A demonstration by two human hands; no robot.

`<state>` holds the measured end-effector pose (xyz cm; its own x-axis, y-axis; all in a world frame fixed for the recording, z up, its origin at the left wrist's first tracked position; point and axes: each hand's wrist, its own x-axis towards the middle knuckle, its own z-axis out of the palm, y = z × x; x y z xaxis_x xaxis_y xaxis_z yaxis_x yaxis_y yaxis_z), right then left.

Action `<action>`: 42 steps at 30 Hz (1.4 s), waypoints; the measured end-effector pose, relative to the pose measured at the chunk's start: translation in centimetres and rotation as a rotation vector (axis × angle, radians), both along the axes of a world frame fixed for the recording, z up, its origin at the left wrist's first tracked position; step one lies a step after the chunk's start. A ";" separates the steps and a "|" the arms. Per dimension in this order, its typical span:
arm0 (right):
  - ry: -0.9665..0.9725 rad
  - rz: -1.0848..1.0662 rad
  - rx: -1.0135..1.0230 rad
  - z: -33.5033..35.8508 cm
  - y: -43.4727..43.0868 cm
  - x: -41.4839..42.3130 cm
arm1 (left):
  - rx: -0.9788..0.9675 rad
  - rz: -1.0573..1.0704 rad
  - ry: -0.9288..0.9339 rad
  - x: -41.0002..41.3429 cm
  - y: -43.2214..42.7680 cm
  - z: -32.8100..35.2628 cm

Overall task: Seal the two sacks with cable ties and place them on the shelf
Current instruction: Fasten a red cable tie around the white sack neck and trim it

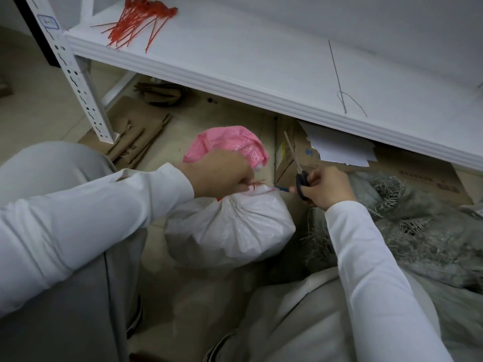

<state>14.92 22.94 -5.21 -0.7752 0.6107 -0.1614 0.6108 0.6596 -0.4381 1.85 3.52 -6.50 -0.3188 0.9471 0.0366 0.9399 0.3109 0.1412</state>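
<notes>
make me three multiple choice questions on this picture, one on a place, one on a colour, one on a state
1. Where do the spare cable ties lie?
A on the floor
B on the shelf
C in a box

2. What colour are they?
A red
B black
C white

3. How is the neck of the white sack?
A spread wide open
B gathered in the left hand
C folded flat

Answers:
1 B, they sit near the shelf's left end.
2 A, the whole bundle is red.
3 B, the left hand grips the bunched neck, while the right hand holds scissors beside it.
</notes>
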 end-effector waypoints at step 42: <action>-0.232 0.324 0.482 -6.1 -7.4 -3.7 | 0.244 0.148 -0.465 -1.3 1.2 1.5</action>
